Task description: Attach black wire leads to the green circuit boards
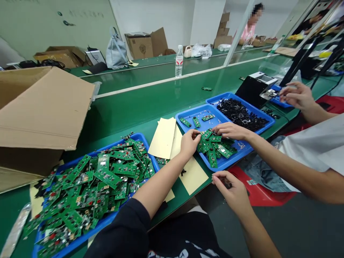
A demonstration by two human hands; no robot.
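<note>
My left hand point(190, 144) is at the left rim of the middle blue tray point(179, 118), beside a heap of green circuit boards point(215, 147). Its thumb and fingertips are pinched together at the heap's edge; what they hold, if anything, is hidden. Lower down, in front of the tray, my right hand point(233, 191) is closed with thumb and forefinger together. A small dark bit shows in its palm, too little to name. A co-worker's hand point(231, 130) reaches onto the same heap from the right. Three boards lie apart at the tray's far side.
A large blue tray point(154, 163) heaped with boards stands at left, under an open cardboard box point(45, 107). Yellowish paper sheets point(163, 138) lie between the trays. Beyond are a tray of black parts point(239, 114), a water bottle point(178, 61) and the co-worker's other hand point(299, 96).
</note>
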